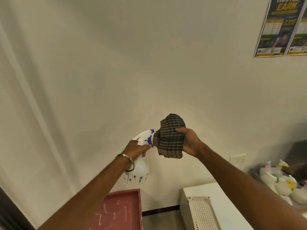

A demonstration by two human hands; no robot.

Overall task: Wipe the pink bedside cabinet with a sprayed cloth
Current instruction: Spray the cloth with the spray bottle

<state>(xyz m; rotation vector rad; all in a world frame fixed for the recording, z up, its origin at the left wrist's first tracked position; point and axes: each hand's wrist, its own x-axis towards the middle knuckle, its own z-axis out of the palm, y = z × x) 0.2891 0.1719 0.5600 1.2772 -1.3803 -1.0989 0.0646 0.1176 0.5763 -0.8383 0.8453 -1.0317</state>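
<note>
My left hand (135,149) grips a white spray bottle (139,170) with a blue nozzle and trigger, held up in front of the wall. Its nozzle points right at a dark checked cloth (169,138), almost touching it. My right hand (189,141) holds that cloth bunched up at chest height. The pink bedside cabinet (119,211) is below my left forearm at the bottom of the head view. Its raised-rim top carries pale streaks.
A white unit (216,193) with a perforated cream tray (203,213) stands right of the cabinet. Several spray bottles fill a grey bin (255,175) at far right. A pale curtain (25,97) hangs at left, and posters (282,27) are on the wall.
</note>
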